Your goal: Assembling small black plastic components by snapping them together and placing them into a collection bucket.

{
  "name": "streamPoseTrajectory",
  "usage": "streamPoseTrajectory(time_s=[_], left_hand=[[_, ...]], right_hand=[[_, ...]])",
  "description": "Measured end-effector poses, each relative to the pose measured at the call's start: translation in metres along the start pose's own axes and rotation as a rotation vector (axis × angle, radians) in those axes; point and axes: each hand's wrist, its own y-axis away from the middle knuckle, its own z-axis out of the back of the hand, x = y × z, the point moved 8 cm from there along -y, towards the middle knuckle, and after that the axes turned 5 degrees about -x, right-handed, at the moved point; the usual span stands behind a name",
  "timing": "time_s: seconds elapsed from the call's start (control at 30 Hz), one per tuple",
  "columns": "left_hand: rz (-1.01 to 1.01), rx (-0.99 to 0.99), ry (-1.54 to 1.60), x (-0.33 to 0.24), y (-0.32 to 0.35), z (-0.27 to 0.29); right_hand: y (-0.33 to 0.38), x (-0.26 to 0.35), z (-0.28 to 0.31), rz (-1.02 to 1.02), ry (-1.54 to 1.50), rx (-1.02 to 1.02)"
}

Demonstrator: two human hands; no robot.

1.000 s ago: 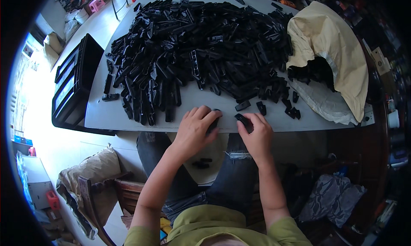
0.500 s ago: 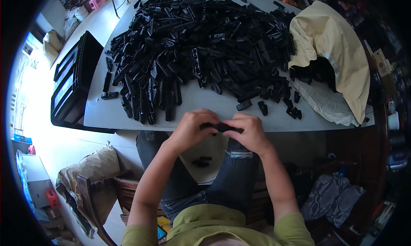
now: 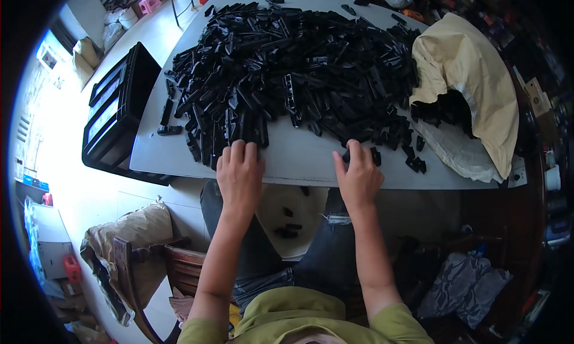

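Note:
A large heap of black plastic pieces [image 3: 299, 69], some long and some short, covers the table. My left hand [image 3: 238, 179] is at the near edge of the heap, fingers curled down over the end of a long black plastic piece [image 3: 244, 128]; fingertips and contact are partly hidden. To the right, my right hand [image 3: 360, 175] is at the tabletop near its front edge, thumb and fingers closed about a small black plastic piece [image 3: 345, 157]. Another short black piece [image 3: 375, 157] lies just beside those fingers. Between my legs, a pale container [image 3: 272, 203] has several black pieces in it.
A beige sack [image 3: 472, 63] with black contents lies open on the table's right side. Left of the grey table [image 3: 161, 158] stands a black crate [image 3: 110, 116]. A wooden chair [image 3: 128, 272] and a paper sack [image 3: 134, 230] are at the lower left.
My hands were together over the table's front edge with a black piece between them. They have parted and reached forward to the tabletop. Another black piece now shows in the container below.

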Motion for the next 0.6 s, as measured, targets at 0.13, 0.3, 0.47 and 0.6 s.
streamPoseTrajectory(time_s=[0.13, 0.3, 0.47, 0.6], left_hand=[[0.051, 0.045, 0.079, 0.006, 0.014, -0.001], [0.093, 0.025, 0.252, 0.006, 0.019, 0.0], [0.053, 0.116, 0.485, -0.001, 0.022, -0.011], [0.154, 0.346, 0.793, -0.007, 0.021, -0.026]], right_hand=[[0.007, -0.009, -0.005, 0.001, 0.022, 0.054], [-0.001, -0.012, 0.007, -0.096, -0.073, -0.071], [0.001, -0.018, 0.006, -0.02, -0.053, -0.108], [0.008, -0.016, 0.016, -0.037, -0.321, -0.067]])
